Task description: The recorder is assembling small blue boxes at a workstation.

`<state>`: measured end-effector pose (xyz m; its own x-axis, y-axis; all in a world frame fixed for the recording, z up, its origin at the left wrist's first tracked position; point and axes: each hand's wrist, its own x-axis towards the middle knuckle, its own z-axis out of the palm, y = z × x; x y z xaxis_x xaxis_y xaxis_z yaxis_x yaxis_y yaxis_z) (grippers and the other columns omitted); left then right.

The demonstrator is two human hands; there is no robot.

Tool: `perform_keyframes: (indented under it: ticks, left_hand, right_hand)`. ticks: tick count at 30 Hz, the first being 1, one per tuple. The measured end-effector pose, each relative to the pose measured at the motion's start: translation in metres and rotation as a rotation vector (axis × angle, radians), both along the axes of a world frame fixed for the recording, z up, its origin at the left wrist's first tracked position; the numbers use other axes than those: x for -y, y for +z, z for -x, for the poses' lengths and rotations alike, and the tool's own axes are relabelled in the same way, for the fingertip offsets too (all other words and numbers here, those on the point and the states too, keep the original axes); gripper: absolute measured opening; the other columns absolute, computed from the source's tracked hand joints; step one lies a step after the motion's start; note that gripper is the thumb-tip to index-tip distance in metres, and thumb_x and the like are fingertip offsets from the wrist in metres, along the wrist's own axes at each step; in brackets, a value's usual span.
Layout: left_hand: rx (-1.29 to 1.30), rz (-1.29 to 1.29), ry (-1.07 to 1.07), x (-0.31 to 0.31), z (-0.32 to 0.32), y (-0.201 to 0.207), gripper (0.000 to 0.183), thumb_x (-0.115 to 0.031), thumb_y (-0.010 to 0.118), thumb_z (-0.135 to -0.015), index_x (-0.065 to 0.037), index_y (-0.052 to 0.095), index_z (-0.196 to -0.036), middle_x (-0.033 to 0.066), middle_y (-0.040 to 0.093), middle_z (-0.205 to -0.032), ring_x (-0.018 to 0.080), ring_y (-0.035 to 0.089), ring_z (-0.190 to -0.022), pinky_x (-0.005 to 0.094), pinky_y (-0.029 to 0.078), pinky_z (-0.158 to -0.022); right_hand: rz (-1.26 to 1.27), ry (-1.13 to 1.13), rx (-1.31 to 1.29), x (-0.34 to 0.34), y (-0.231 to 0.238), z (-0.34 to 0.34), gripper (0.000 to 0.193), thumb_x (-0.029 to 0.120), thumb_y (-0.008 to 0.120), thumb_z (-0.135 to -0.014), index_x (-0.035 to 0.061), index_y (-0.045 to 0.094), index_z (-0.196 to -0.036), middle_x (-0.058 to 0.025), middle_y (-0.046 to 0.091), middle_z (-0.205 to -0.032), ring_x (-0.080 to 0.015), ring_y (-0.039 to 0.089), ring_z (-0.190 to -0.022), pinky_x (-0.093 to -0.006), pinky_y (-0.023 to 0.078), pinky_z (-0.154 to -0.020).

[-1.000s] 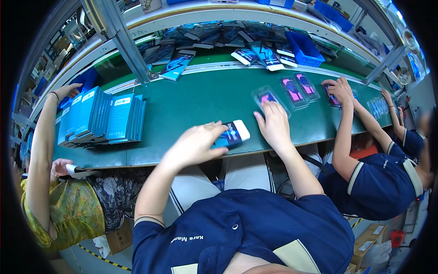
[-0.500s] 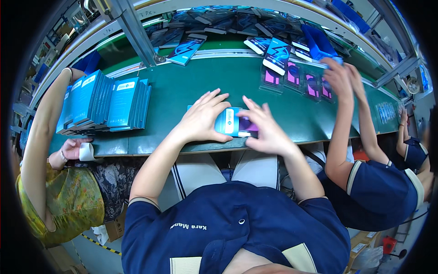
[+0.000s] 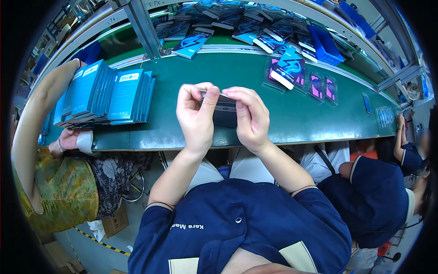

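Note:
Both my hands hold a thin flat cardboard box [image 3: 225, 116] upright over the front part of the green table. Its dark side with pale print faces me. My left hand [image 3: 197, 114] is closed on the left edge, thumb up by the top end. My right hand [image 3: 250, 118] grips the right edge, its fingers bent over the top. The fingers hide part of the top end, so I cannot tell whether the flap is closed. Farther right, a blue-and-black box [image 3: 288, 68] lies across clear plastic trays [image 3: 315, 86] with pink inserts.
Stacks of blue boxes [image 3: 125, 98] stand at the left, beside a co-worker's arm [image 3: 39, 105]. More flat boxes [image 3: 194, 43] lie heaped on the shelf behind, near a blue bin [image 3: 325, 45]. A metal post [image 3: 141, 27] rises at the back left.
The box lay flat on the table between my hands; now it is raised upright in both. The right co-worker's hands have left the trays. The view has shifted slightly.

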<state>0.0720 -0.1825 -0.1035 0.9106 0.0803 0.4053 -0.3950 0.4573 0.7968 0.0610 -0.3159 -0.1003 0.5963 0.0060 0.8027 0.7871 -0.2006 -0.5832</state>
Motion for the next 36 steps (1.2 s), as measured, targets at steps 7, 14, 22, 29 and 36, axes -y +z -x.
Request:
perform_keyframes:
  ticks: [7, 14, 22, 29, 36]
  left_hand:
    - [0.098, -0.04, 0.046, 0.009, 0.012, -0.002, 0.026, 0.0, 0.06, -0.096, -0.006, 0.043, -0.114, 0.0121, 0.058, -0.11, 0.0146, 0.057, -0.1, 0.026, 0.048, -0.086]
    - [0.362, -0.206, 0.229, 0.004, -0.003, -0.025, 0.019, 0.003, 0.064, -0.092, -0.003, 0.053, -0.107, 0.0128, 0.063, -0.102, 0.0168, 0.06, -0.092, 0.0261, 0.049, -0.08]
    - [0.058, -1.499, 0.528, 0.001, 0.015, -0.014, 0.087, -0.025, 0.077, -0.072, 0.002, 0.038, -0.145, 0.0349, 0.021, -0.15, 0.0484, 0.049, -0.113, 0.0504, 0.047, -0.095]
    - [0.031, -1.78, 0.762, -0.044, -0.018, -0.046, 0.069, -0.033, 0.065, -0.09, 0.015, 0.044, -0.134, 0.0378, 0.041, -0.14, 0.0466, 0.038, -0.136, 0.0495, 0.031, -0.114]
    - [0.643, -1.687, -0.167, -0.009, 0.023, -0.015, 0.092, -0.045, 0.08, -0.071, -0.011, 0.04, -0.147, 0.0149, 0.035, -0.154, 0.0349, 0.031, -0.144, 0.0511, 0.025, -0.117]
  right_hand:
    - [-0.275, 0.111, -0.18, -0.013, -0.009, 0.011, 0.024, 0.003, 0.063, -0.093, -0.0003, 0.053, -0.114, -0.0162, 0.062, -0.111, -0.0211, 0.063, -0.099, -0.0305, 0.051, -0.084]
    - [-0.203, 0.224, -0.101, 0.0, -0.036, -0.005, 0.03, -0.002, 0.063, -0.092, 0.0058, 0.041, -0.112, -0.0171, 0.059, -0.108, -0.0194, 0.063, -0.092, -0.0291, 0.052, -0.082]
    - [0.683, -0.373, -0.189, 0.054, -0.013, -0.049, 0.053, 0.036, 0.069, -0.088, 0.002, 0.051, -0.124, -0.0242, 0.054, -0.129, -0.042, 0.048, -0.123, -0.0522, 0.036, -0.107]
    - [1.212, -0.737, -0.482, 0.103, -0.033, -0.007, 0.065, 0.029, 0.057, -0.093, 0.0049, 0.037, -0.149, -0.0199, 0.035, -0.155, -0.0486, 0.024, -0.143, -0.0676, 0.017, -0.113]
    - [0.947, 0.654, -0.717, 0.143, 0.014, -0.023, 0.052, 0.024, 0.073, -0.084, 0.0135, 0.061, -0.133, -0.013, 0.042, -0.153, -0.0343, 0.03, -0.146, -0.0574, 0.013, -0.118]
